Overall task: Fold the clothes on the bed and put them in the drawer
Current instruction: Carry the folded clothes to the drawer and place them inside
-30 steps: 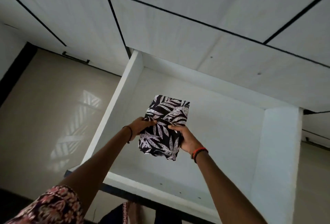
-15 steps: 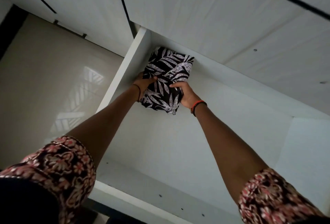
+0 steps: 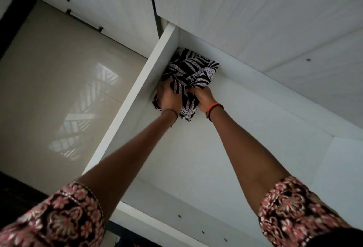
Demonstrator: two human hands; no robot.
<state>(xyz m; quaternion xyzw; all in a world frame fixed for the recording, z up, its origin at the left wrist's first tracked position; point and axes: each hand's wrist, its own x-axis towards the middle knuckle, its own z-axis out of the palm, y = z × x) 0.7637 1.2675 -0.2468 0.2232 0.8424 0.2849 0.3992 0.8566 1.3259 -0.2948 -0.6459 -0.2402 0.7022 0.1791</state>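
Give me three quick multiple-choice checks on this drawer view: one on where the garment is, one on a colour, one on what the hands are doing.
1. Where in the drawer is the leaf-print garment?
A. In the middle of the floor
B. In the far left corner, against the left wall
C. In the near right corner

2. What colour is the brighter band on the right wrist?
A. Blue
B. Green
C. Orange-red

3. What are the left hand and right hand doing?
A. Both hold the garment
B. Only the left touches it
C. Both are clear of it

Answers:
1 B: the cloth is tucked into the far corner at the drawer's left wall.
2 C: the band shows orange-red at the wrist.
3 A: both hands grip the near part of the cloth.
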